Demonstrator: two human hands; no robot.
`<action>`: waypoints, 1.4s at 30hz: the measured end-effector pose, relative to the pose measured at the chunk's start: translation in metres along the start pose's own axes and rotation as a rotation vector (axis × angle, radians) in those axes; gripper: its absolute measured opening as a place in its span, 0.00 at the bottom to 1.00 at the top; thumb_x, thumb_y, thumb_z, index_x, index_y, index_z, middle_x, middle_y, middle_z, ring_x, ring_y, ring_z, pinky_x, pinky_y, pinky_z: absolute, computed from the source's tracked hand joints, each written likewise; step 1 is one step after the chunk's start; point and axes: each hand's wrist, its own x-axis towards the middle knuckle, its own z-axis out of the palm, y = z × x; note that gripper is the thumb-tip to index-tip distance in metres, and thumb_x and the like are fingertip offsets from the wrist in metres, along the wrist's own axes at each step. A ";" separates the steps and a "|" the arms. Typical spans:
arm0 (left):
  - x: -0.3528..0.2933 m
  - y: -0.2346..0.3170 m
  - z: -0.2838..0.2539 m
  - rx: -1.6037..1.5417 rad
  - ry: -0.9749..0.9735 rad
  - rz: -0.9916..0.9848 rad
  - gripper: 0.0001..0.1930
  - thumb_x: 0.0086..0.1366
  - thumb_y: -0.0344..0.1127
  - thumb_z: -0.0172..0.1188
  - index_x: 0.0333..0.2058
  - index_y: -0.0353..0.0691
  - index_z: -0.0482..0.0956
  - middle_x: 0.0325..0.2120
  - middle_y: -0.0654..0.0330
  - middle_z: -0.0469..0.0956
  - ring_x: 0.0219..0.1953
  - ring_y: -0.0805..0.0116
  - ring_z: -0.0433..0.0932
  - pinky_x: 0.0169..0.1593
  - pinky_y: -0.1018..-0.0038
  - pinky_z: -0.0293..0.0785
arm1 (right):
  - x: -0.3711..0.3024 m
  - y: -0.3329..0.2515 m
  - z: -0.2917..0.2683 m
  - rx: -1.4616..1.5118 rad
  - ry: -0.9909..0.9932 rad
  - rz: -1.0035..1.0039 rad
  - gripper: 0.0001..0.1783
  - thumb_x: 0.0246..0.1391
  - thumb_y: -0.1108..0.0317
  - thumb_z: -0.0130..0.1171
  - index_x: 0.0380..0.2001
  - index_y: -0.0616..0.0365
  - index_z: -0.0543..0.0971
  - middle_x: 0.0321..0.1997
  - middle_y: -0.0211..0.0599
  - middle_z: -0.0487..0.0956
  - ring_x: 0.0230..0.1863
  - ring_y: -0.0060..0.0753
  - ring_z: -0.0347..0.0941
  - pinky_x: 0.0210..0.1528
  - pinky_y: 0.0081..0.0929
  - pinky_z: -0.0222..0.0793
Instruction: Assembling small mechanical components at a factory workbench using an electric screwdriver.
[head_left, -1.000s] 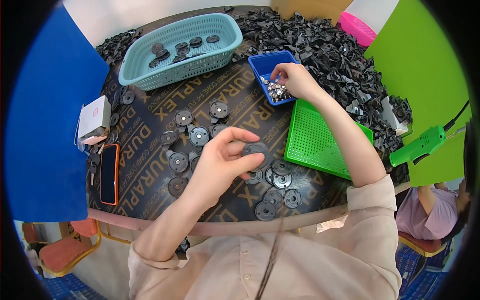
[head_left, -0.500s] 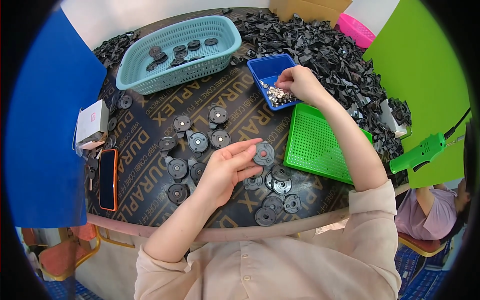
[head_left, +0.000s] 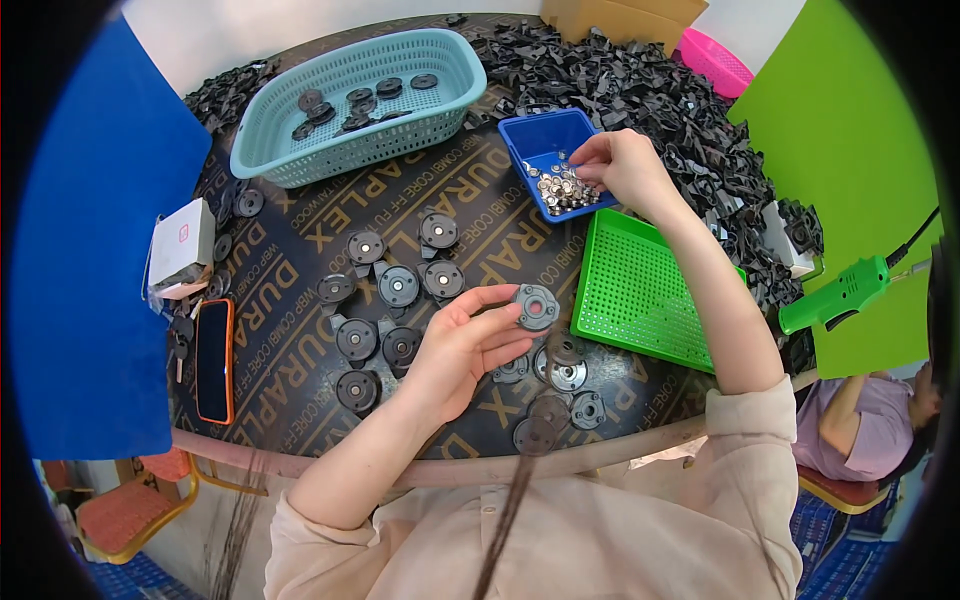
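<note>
Thumb and fingers of my left hand (head_left: 465,345) pinch a round grey plastic disc (head_left: 547,299) with a hole in its middle, held above the table. My right hand (head_left: 637,172) hangs over the blue tray (head_left: 543,159), fingertips drawn together; whatever lies between them is too small to make out. Small shiny metal pieces (head_left: 562,192) lie heaped at the tray's near end. Left of my left hand, several dark round assemblies (head_left: 399,287) with light metal centres rest on the table. Loose discs and metal rings (head_left: 567,376) sit just right of that hand.
A green perforated basket (head_left: 640,285) stands beside the tray, and a pale blue basket (head_left: 300,165) holds several discs. Black plastic parts (head_left: 640,85) pile up behind. A phone (head_left: 214,360), white box (head_left: 183,248) and green electric screwdriver (head_left: 840,298) flank the work. Someone sits at right.
My right hand has lifted slightly and drawn back to the right from the metal pieces. The disc in my left hand has shifted a little to the right.
</note>
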 end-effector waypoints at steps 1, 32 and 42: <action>0.000 0.000 0.001 0.000 -0.001 -0.001 0.20 0.66 0.35 0.55 0.55 0.38 0.68 0.45 0.57 0.78 0.47 0.65 0.79 0.48 0.74 0.76 | -0.010 -0.012 -0.003 -0.001 0.001 0.001 0.03 0.46 0.76 0.65 0.26 0.65 0.81 0.23 0.33 0.80 0.25 0.20 0.74 0.29 0.19 0.70; -0.008 0.001 0.003 -0.121 -0.030 0.030 0.13 0.68 0.38 0.53 0.47 0.36 0.72 0.43 0.53 0.78 0.48 0.59 0.79 0.49 0.73 0.76 | -0.119 -0.046 0.008 -0.043 0.015 -0.604 0.08 0.45 0.69 0.67 0.31 0.54 0.83 0.36 0.28 0.77 0.33 0.26 0.70 0.34 0.23 0.68; -0.010 0.001 0.005 -0.137 -0.023 0.022 0.11 0.68 0.37 0.53 0.44 0.37 0.72 0.41 0.52 0.79 0.47 0.59 0.79 0.49 0.72 0.76 | -0.126 -0.051 0.015 -0.068 -0.033 -0.588 0.07 0.42 0.72 0.67 0.30 0.52 0.83 0.37 0.28 0.77 0.34 0.31 0.70 0.32 0.26 0.68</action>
